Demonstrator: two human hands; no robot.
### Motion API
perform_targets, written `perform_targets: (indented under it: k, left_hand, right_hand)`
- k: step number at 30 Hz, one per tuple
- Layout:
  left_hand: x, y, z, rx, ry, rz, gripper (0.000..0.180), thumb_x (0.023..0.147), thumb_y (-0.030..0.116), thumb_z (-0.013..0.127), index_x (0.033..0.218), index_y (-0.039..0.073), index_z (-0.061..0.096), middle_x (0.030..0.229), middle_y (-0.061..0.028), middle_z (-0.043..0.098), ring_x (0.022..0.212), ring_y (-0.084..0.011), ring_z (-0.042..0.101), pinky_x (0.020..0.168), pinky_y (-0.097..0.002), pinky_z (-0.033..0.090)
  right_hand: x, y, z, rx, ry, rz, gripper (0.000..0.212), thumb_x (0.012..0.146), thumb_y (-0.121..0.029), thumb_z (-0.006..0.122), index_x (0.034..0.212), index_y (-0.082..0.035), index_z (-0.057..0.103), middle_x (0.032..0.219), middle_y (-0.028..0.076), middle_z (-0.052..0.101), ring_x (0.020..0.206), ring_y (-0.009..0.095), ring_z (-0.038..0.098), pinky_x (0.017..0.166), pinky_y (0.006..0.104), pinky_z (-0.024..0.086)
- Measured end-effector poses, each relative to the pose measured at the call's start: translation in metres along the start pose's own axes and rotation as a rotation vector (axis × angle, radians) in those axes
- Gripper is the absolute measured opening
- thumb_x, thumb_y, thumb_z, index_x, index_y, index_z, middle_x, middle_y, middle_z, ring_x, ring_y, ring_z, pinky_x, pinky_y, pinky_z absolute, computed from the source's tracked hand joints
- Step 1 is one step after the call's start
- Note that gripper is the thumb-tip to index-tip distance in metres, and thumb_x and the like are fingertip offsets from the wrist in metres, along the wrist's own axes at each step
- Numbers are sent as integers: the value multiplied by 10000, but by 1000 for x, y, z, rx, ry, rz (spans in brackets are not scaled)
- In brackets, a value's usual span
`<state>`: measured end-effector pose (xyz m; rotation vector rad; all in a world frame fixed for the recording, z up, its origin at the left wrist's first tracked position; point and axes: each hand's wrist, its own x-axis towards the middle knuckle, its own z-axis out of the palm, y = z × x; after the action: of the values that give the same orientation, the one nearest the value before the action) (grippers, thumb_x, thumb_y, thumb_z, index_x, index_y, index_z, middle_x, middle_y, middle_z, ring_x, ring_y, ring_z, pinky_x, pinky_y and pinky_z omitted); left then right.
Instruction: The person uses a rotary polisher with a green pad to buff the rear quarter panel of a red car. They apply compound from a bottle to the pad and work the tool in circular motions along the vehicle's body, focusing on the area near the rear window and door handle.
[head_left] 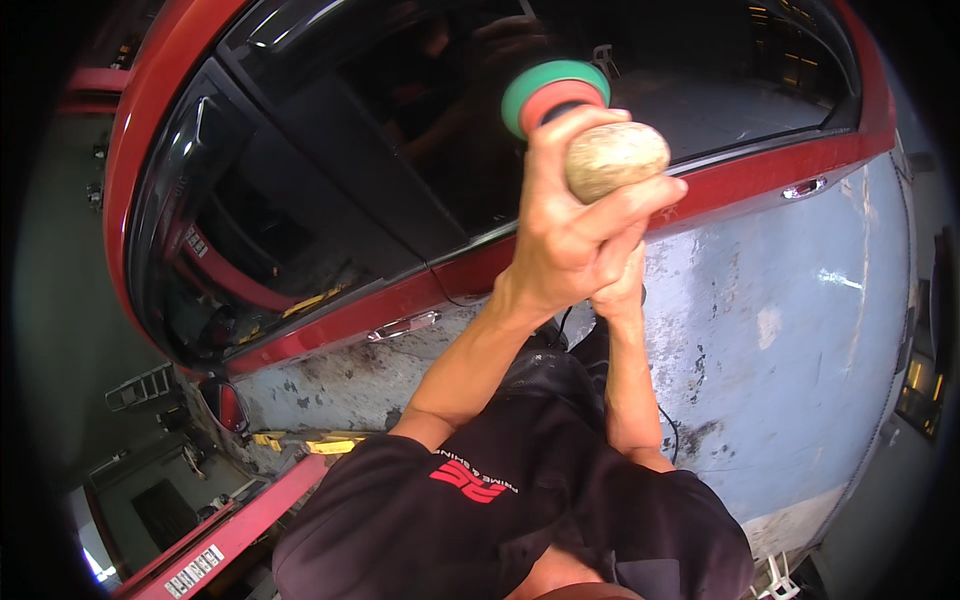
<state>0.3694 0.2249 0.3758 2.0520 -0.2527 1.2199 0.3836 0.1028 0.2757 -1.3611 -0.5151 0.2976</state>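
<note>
Both my hands are on a polisher with a round, worn, pale head [617,160], a red backing disc and a green foam pad [552,84]. My left hand [568,232] wraps round the head, a finger on each side of the pale cap. Just below and behind it, my right hand [622,284] is closed, seemingly on the polisher's body; its fingers are mostly hidden. The pad is at the dark side window [430,130] of a red car; whether it presses on the glass I cannot tell. Part of a black cord [672,425] shows by my right forearm.
Below the window runs the red door panel [740,190] with chrome door handles [404,326]. A side mirror [224,406] sticks out at the left. A red lift arm [240,525] with yellow parts lies at lower left. The floor [790,300] is worn, pale blue.
</note>
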Motion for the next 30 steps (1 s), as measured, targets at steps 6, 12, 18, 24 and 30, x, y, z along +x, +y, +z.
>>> perform_targets:
  k: [6, 12, 18, 24, 30]
  left_hand:
    - [-10, 4, -37, 87, 94, -46, 270, 764, 2, 752, 991, 129, 827, 1243, -247, 586, 1176, -360, 619, 936, -402, 559]
    - [-22, 6, -42, 127, 112, -53, 205, 877, 49, 729, 1045, 149, 793, 1323, -310, 513, 1099, -356, 685, 933, -402, 570]
    - [-3, 5, 23, 41, 75, -33, 312, 739, 17, 766, 1005, 166, 832, 1329, -268, 499, 1063, -334, 690, 877, -385, 610]
    - [2, 2, 103, -150, 74, -11, 390, 625, 32, 826, 995, 152, 810, 1272, -205, 552, 1080, -332, 633, 910, -436, 542]
    - [-9, -1, 125, -159, 54, 26, 402, 587, 55, 849, 975, 144, 790, 1237, -196, 578, 1088, -358, 615, 931, -472, 509]
  right_hand:
    - [3, -18, 28, -82, -92, 33, 642, 644, -175, 935, 1192, -24, 637, 989, 111, 761, 934, 147, 733, 823, 362, 595]
    - [2, -18, 27, -67, -126, 53, 659, 592, -145, 950, 1173, -40, 656, 991, 126, 762, 925, 222, 773, 820, 373, 606]
    - [10, -16, -26, -137, 6, 26, 660, 600, -170, 952, 1175, -38, 656, 992, 115, 765, 919, 207, 764, 823, 375, 608]
    - [1, 26, -72, -63, 117, 5, 659, 604, -171, 949, 1179, -37, 657, 996, 116, 765, 923, 211, 764, 824, 376, 607]
    - [-8, 56, -78, -24, 146, 0, 658, 607, -172, 947, 1182, -36, 658, 1000, 117, 765, 927, 215, 765, 824, 377, 606]
